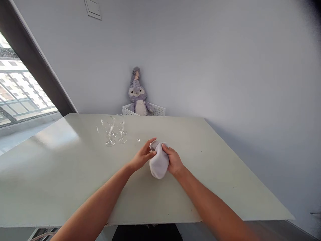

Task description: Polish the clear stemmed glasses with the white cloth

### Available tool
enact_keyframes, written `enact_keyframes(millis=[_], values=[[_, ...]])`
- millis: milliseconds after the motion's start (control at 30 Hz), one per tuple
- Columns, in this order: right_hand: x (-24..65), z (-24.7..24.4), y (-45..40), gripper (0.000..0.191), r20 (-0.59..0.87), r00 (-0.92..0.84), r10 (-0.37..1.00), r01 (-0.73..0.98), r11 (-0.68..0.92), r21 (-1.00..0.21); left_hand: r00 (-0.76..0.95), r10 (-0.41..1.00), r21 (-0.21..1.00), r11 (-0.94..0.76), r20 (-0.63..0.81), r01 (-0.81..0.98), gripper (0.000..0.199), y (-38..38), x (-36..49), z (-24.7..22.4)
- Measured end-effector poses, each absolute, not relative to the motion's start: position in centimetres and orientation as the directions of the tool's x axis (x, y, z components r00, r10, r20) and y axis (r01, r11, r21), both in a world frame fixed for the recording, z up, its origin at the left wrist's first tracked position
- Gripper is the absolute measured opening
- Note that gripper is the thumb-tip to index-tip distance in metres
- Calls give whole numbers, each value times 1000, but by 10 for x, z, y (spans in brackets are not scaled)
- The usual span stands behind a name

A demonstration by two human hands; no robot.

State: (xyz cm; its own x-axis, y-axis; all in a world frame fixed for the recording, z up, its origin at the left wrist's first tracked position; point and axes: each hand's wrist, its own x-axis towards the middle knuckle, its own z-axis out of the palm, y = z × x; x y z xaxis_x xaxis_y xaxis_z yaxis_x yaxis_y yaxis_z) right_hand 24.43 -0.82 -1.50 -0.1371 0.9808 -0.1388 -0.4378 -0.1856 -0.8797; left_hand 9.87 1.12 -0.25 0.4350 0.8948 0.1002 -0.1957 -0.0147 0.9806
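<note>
Over the middle of the table, my right hand grips a white cloth, its thumb pressed on top. The cloth hangs down in a bunched pouch shape. My left hand curls its fingers and thumb around a clear glass, whose rim shows at the cloth's upper left. Most of that glass is covered by the cloth and my fingers, so its full shape is hidden. Farther left, several clear stemmed glasses stand upright in a close group. A small clear object lies between them and my left hand.
The pale table reaches to the wall at the back. Behind its far edge, a grey plush toy sits in a white perforated basket. A window is at the left.
</note>
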Motion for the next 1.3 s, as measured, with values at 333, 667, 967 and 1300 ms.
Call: enact_keyframes(millis=[333, 667, 967, 1300], values=[[245, -18, -12, 18, 197, -75, 978, 100, 204, -974, 292, 945, 988, -140, 151, -58, 36, 19, 97, -12], [244, -17, -12, 30, 151, -157, 976, 82, 165, -983, 357, 923, 989, -140, 144, -38, 47, 21, 93, -11], [280, -17, 11, 24, 308, -124, 943, 637, 314, -704, 321, 705, 356, -633, 633, 688, 30, 34, 75, -11], [318, -2, 20, 37, 101, -295, 950, 259, 182, -949, 514, 738, 123, -615, 437, 779, 25, 36, 71, -12]])
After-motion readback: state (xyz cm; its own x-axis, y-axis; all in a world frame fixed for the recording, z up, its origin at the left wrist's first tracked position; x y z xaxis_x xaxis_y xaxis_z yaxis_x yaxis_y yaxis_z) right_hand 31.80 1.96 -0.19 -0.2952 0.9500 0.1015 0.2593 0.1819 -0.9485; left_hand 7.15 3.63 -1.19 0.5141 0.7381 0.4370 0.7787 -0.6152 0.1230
